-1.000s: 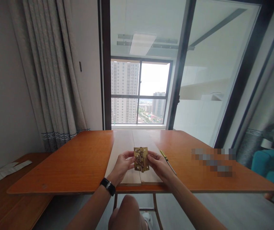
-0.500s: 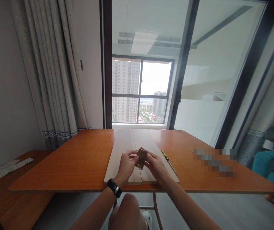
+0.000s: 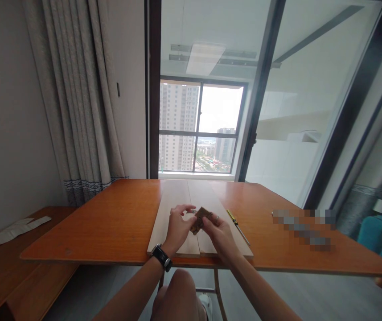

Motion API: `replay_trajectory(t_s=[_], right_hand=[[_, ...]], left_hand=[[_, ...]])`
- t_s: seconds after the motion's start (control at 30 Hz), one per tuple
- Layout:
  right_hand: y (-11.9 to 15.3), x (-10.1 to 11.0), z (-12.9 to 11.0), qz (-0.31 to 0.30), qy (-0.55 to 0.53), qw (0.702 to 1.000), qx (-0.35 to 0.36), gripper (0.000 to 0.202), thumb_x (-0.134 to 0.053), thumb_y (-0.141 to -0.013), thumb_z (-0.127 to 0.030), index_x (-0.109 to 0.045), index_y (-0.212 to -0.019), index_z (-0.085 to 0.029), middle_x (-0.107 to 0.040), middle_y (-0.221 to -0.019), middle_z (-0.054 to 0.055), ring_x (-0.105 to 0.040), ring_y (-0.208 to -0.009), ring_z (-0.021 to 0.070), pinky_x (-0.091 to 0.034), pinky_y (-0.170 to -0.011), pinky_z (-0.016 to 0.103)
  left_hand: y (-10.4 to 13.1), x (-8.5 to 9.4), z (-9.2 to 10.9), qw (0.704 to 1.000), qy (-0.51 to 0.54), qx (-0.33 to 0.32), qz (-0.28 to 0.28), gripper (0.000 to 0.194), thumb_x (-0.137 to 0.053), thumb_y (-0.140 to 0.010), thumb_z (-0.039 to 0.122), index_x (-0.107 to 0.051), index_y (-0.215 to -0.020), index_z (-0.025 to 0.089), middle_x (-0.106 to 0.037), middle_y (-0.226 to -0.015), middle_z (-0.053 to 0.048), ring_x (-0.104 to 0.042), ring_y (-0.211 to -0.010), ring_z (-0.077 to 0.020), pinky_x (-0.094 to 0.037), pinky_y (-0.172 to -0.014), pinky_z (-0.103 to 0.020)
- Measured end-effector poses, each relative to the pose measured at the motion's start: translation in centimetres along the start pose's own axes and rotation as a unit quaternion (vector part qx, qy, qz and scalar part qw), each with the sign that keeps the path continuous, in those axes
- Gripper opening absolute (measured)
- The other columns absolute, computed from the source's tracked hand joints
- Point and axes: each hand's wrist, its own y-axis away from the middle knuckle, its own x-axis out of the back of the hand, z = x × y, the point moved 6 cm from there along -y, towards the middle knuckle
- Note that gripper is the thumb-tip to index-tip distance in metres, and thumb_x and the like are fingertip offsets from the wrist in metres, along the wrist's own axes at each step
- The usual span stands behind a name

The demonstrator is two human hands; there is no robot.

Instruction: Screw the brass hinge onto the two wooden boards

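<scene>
The right hand pinched the hinge. The left hand, its grip parted, was just left of the hinge; boards lay below it, a screwdriver to its right.

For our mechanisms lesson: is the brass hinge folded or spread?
The brass hinge looks folded: one compact plate shows, not two side by side. Fingers hide whether it's fully shut.

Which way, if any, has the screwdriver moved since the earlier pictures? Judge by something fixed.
No: judged against the right wooden board, the screwdriver keeps its place along the edge.
</scene>
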Motion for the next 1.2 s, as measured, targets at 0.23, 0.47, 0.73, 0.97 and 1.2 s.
replay_trajectory(t_s=[0.23, 0.47, 0.73, 0.97, 1.2], right_hand=[[-0.6, 0.2, -0.9, 0.013, -0.071, 0.997, 0.000, 0.042, -0.087, -0.065, -0.037, -0.073, -0.100, -0.020, -0.076, -0.087, 0.006, -0.071, -0.078, 0.0198, -0.056, -0.072, 0.032], [-1.0, -0.7, -1.8, -0.039, -0.089, 0.994, -0.041, 0.044, -0.086, -0.066, -0.036, -0.072, -0.104, -0.018, -0.077, -0.087, 0.007, -0.070, -0.070, 0.0159, -0.054, -0.067, 0.027], [-1.1, -1.3, -1.7, -0.032, -0.042, 0.997, -0.058, 0.053, -0.075, -0.077, -0.050, -0.065, -0.117, -0.017, -0.076, -0.101, 0.012, -0.072, -0.086, 0.0231, -0.052, -0.086, 0.038], [-0.6, -2.0, -2.6, -0.090, 0.033, 0.995, -0.042, 0.068, -0.078, -0.077, -0.040, -0.050, -0.135, -0.021, -0.073, -0.114, 0.013, -0.071, -0.098, 0.0258, -0.051, -0.093, 0.043], [-1.0, -0.5, -2.8, -0.041, -0.022, 0.994, -0.095, 0.047, -0.080, -0.070, -0.046, -0.072, -0.107, -0.018, -0.077, -0.092, 0.010, -0.073, -0.086, 0.0278, -0.058, -0.074, 0.039]], left_hand=[[1.2, -2.6, -2.0, 0.936, 0.244, 0.149, -0.206, 0.043, -0.077, -0.075, 0.043, -0.062, -0.100, 0.012, -0.069, -0.087, -0.010, -0.066, -0.072, -0.0188, -0.052, -0.070, -0.034], [2.1, -3.0, -2.2, 0.876, 0.363, 0.214, -0.236, 0.058, -0.090, -0.059, 0.036, -0.049, -0.095, 0.016, -0.071, -0.085, -0.008, -0.070, -0.073, -0.0177, -0.056, -0.078, -0.036], [2.1, -3.3, -2.5, 0.900, 0.335, 0.207, -0.189, 0.068, -0.092, -0.057, 0.032, -0.049, -0.107, 0.015, -0.068, -0.087, -0.006, -0.065, -0.070, -0.0130, -0.051, -0.065, -0.025], [2.2, -2.6, -1.3, 0.929, 0.298, 0.179, -0.125, 0.071, -0.092, -0.056, 0.027, -0.054, -0.114, 0.012, -0.070, -0.092, -0.010, -0.066, -0.073, -0.0154, -0.051, -0.061, -0.024], [2.2, -2.1, -1.1, 0.872, 0.403, 0.220, -0.171, 0.066, -0.090, -0.062, 0.027, -0.060, -0.117, 0.008, -0.073, -0.100, -0.016, -0.072, -0.082, -0.0210, -0.058, -0.075, -0.031]])
